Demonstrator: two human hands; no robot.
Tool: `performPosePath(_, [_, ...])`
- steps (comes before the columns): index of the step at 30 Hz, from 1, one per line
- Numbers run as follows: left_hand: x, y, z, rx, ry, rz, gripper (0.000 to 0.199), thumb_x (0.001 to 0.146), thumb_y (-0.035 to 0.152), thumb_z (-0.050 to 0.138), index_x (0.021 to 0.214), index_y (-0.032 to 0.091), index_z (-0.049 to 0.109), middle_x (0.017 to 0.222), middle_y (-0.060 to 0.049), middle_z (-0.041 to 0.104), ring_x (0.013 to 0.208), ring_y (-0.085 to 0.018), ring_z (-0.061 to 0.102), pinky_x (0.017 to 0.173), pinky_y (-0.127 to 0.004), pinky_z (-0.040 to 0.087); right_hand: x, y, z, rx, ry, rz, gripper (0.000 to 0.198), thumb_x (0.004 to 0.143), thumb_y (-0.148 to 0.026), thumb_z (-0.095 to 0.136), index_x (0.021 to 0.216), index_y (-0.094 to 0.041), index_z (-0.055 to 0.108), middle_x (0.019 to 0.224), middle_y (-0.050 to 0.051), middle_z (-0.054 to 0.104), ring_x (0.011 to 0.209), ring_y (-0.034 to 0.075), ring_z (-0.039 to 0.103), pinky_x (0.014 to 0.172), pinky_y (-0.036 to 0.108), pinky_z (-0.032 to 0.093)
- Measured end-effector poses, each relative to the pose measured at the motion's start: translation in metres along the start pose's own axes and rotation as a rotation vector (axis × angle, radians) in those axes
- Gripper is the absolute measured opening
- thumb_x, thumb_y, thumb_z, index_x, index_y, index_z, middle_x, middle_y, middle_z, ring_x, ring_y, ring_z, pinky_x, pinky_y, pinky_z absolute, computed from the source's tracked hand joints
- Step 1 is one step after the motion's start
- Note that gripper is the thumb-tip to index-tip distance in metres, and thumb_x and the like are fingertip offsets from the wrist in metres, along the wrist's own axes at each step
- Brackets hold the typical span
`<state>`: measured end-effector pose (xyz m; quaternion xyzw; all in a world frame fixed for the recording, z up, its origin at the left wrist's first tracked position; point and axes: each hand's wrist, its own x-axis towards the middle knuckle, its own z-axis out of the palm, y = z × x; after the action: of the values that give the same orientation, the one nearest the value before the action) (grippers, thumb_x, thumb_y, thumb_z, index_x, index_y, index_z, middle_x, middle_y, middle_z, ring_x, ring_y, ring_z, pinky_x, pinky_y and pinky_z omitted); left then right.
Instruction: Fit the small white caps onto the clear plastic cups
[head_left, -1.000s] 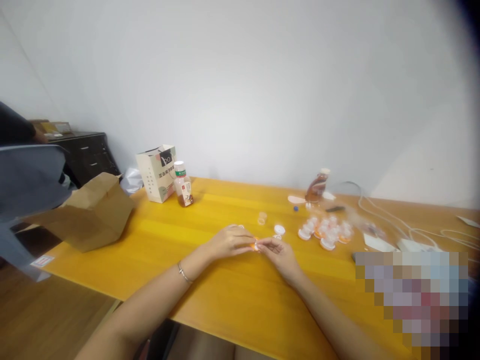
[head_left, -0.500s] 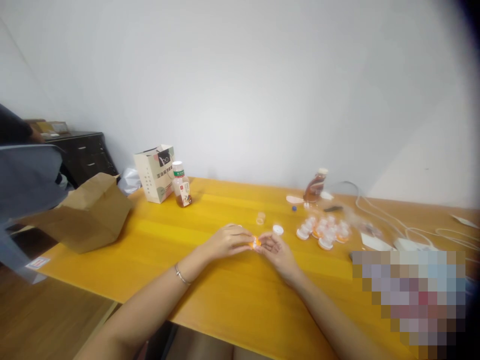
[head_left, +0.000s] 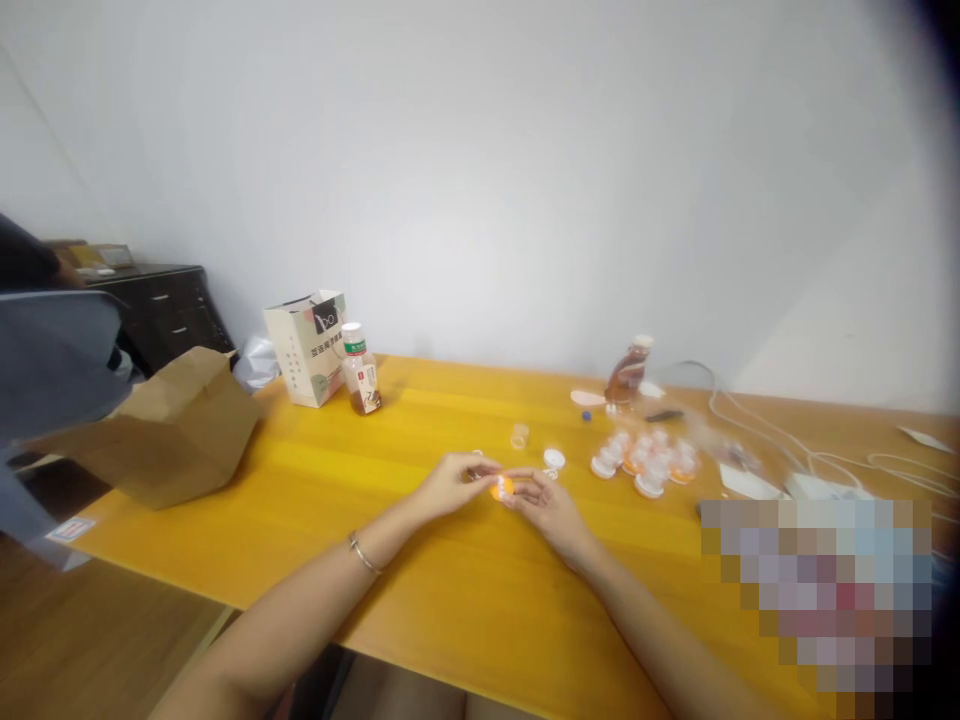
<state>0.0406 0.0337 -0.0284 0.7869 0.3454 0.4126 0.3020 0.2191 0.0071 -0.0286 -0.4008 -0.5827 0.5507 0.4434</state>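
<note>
At the middle of the table, the fingers of my left hand (head_left: 457,484) pinch the left side of a small round orange cap (head_left: 501,487) with whitish bits on its face. My right hand (head_left: 550,508) has its thumb and fingers closed on the right side of the same cap. Just past my right fingers lies a white cap (head_left: 553,459). Farther back is a small clear cup (head_left: 519,436). A small pale ring-like thing shows partly behind my left fingers; its kind is unclear.
Several clear cups with white and orange lids (head_left: 651,458) cluster at right, near a brown bottle (head_left: 628,370), a blue cap (head_left: 586,415) and white cables (head_left: 780,440). At left are a cardboard box (head_left: 187,430), paper bag (head_left: 304,350) and labelled bottle (head_left: 361,375).
The orange cap has turned, so more of its round face shows. My left fingers have shifted their hold, and the pale thing behind them has come into sight.
</note>
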Motion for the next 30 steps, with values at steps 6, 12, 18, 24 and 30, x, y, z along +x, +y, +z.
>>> performPosePath(6, [0.003, -0.009, 0.004, -0.230, -0.035, -0.189, 0.028, 0.069, 0.033, 0.062, 0.085, 0.010, 0.064, 0.078, -0.007, 0.065, 0.070, -0.013, 0.060, 0.067, -0.025, 0.048, 0.002, 0.005, 0.000, -0.024, 0.007, -0.026, 0.031, 0.060, -0.032, 0.069, 0.087, -0.021, 0.058, 0.074, 0.001, 0.066, 0.075, 0.016, 0.061, 0.079, 0.034, 0.045])
performPosePath(12, [0.002, -0.007, 0.005, -0.308, -0.014, -0.284, 0.025, 0.064, 0.031, 0.066, 0.075, 0.009, 0.062, 0.072, -0.005, 0.064, 0.063, -0.011, 0.059, 0.062, -0.023, 0.046, 0.001, 0.009, 0.002, -0.019, 0.006, -0.040, 0.029, 0.059, -0.031, 0.070, 0.084, -0.020, 0.061, 0.078, 0.002, 0.066, 0.075, 0.016, 0.060, 0.076, 0.033, 0.046])
performPosePath(18, [0.002, -0.008, 0.010, -0.319, 0.025, -0.369, 0.024, 0.062, 0.030, 0.067, 0.072, 0.009, 0.062, 0.067, -0.004, 0.064, 0.061, -0.011, 0.058, 0.062, -0.023, 0.045, 0.000, 0.006, 0.005, -0.017, 0.005, -0.017, 0.029, 0.058, -0.031, 0.070, 0.084, -0.019, 0.062, 0.078, 0.003, 0.067, 0.074, 0.016, 0.060, 0.076, 0.033, 0.046])
performPosePath(24, [0.009, -0.008, -0.003, -0.096, 0.077, -0.235, 0.026, 0.074, 0.032, 0.054, 0.083, 0.011, 0.065, 0.079, -0.006, 0.066, 0.071, -0.014, 0.059, 0.069, -0.024, 0.045, 0.005, 0.006, -0.004, 0.067, 0.180, 0.010, 0.037, 0.054, -0.032, 0.073, 0.087, -0.020, 0.061, 0.072, 0.001, 0.066, 0.069, 0.015, 0.061, 0.073, 0.032, 0.046])
performPosePath(30, [0.007, -0.017, -0.024, 0.317, 0.060, -0.108, 0.025, 0.081, 0.024, 0.043, 0.092, 0.016, 0.064, 0.089, -0.006, 0.064, 0.081, -0.015, 0.056, 0.075, -0.025, 0.042, 0.009, 0.009, -0.011, 0.243, 0.319, 0.046, 0.041, 0.054, -0.030, 0.074, 0.090, -0.020, 0.058, 0.070, -0.002, 0.064, 0.063, 0.013, 0.061, 0.069, 0.029, 0.048])
